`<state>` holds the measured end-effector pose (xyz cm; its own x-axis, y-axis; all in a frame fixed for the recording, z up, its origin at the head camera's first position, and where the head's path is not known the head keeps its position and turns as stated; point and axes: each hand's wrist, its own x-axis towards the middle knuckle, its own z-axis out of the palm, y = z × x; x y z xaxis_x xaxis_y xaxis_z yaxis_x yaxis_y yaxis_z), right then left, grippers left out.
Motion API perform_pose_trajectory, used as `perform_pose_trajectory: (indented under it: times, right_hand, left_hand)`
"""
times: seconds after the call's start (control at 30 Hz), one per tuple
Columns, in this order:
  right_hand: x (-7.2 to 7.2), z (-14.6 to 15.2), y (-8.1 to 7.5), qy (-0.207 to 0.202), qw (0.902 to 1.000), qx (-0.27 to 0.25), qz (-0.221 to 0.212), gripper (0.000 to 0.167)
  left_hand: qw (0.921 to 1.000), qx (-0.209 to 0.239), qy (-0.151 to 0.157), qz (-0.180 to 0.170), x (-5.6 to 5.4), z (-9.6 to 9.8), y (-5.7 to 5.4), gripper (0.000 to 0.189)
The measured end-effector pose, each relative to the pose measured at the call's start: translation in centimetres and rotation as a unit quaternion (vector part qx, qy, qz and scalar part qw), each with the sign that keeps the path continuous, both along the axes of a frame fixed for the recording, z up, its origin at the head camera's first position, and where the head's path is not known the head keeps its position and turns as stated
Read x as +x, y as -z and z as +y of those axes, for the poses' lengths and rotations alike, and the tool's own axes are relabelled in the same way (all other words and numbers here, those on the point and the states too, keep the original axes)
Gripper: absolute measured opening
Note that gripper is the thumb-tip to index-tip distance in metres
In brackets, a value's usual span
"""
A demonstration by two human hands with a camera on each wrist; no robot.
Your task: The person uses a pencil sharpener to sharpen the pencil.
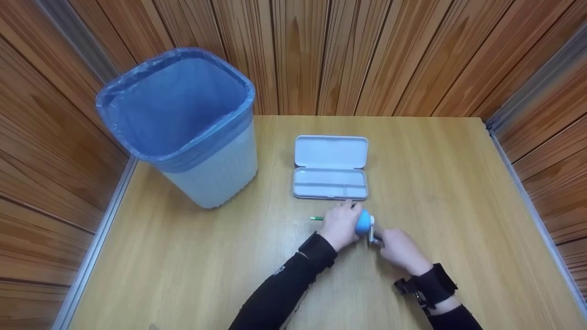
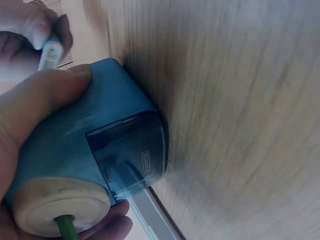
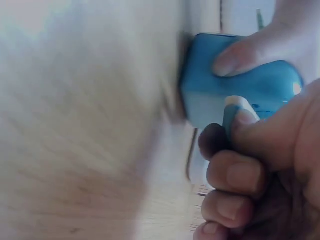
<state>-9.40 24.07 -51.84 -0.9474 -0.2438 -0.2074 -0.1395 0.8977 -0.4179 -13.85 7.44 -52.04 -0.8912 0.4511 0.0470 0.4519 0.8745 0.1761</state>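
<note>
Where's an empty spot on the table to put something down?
The table is bare on the right, between the open case and the right wall, and on the left, between the bin and the left sleeve. It's crowded in front of the case: the left hand holds the sharpener and the right hand grips its crank.

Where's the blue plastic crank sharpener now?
Head view: right of centre, the blue plastic crank sharpener rests on the wooden table below the open pale rectangular case, gripped by the left hand, its white handle in the right hand.
</note>
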Motion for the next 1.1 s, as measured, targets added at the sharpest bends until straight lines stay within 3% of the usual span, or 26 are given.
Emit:
perform_pose_trajectory:
  times: [0.23, 0.57, 1.1]
  right_hand:
    - [0.2, 0.2, -1.7, -0.005, 0.9997, -0.024, 0.002, 0.009]
    - [-0.5, 0.6, -3.4, -0.006, 0.9976, -0.047, 0.051, 0.008]
    - [-3.1, 0.8, -4.4, -0.006, 0.9968, -0.048, 0.064, 0.009]
  left_hand:
    - [1.0, -0.001, 0.002, 0.005, -0.1, -0.1, 0.0, 0.066]
    - [0.9994, 0.013, 0.01, 0.03, 0.1, -0.3, 0.2, 0.063]
    - [0.9999, 0.009, 0.005, 0.002, -0.1, -0.1, 0.0, 0.065]
